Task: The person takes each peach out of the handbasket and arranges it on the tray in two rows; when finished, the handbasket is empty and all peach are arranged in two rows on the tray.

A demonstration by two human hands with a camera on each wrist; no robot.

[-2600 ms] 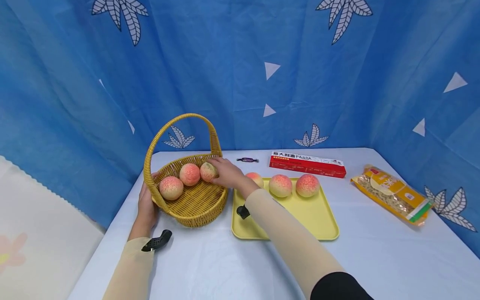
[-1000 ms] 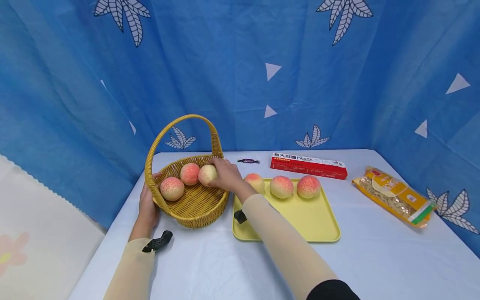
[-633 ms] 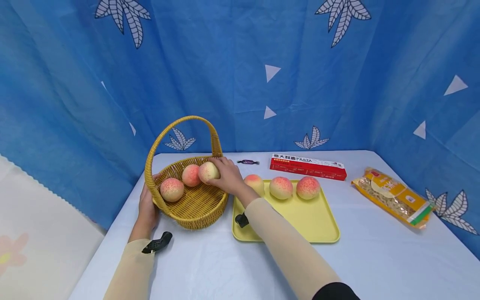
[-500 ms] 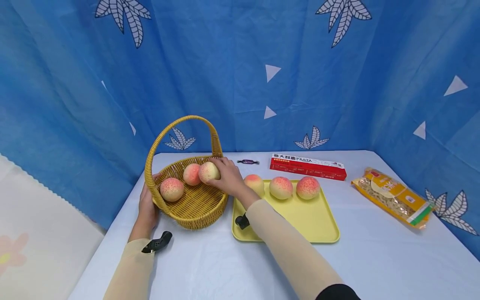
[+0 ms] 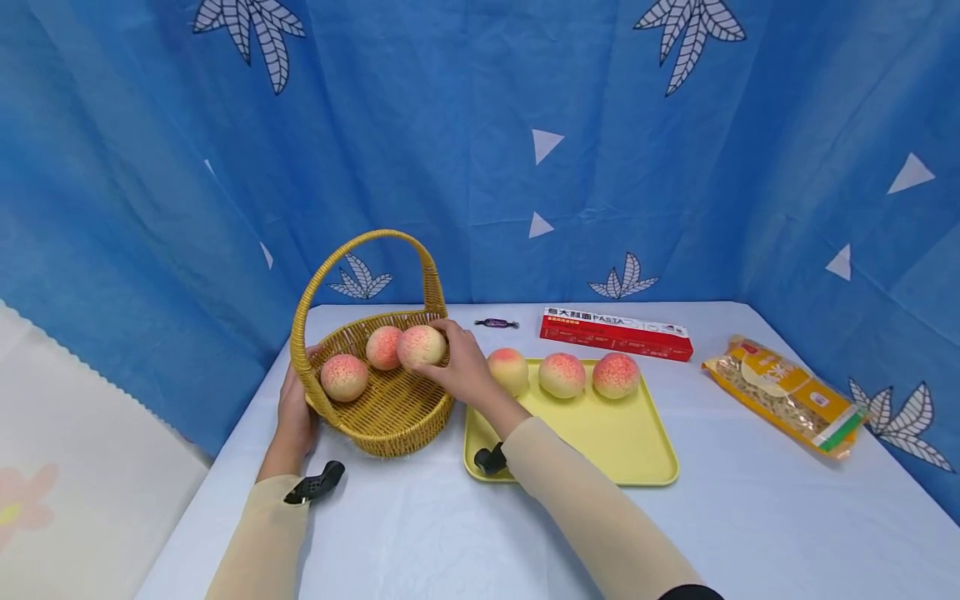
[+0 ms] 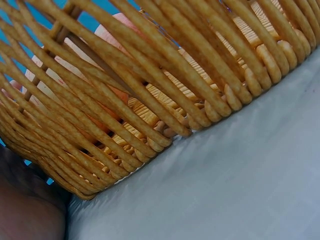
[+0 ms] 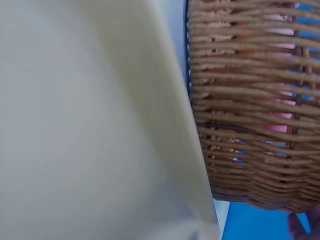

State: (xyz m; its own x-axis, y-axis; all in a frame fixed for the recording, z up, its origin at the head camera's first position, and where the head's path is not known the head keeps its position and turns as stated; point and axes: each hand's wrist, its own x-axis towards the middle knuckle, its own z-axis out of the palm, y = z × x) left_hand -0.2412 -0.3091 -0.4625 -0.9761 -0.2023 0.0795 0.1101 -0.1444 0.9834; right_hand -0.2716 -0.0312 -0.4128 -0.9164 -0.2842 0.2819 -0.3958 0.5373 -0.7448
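Note:
A brown wicker basket with a tall arched handle stands on the left of the table. At its left side my left hand holds the wall near the handle's base; its fingers are partly hidden. My right hand grips a pink and cream peach between thumb and fingers at the basket's right rim. Two more peaches lie inside: one peach at the back and another peach on the left. The right wrist view shows the basket's outer wall, with fingertips at the lower right corner.
Right of the basket, a yellow tray bears three peaches along its back edge. A purple-wrapped candy and a red pasta box lie behind it. An orange food bag is at the right, before a blue curtain.
The peach in my right hand has turned and now shows a pinker face. That hand's wrist has shifted slightly right and nearer. The back peach moved slightly right; my left hand stays put.

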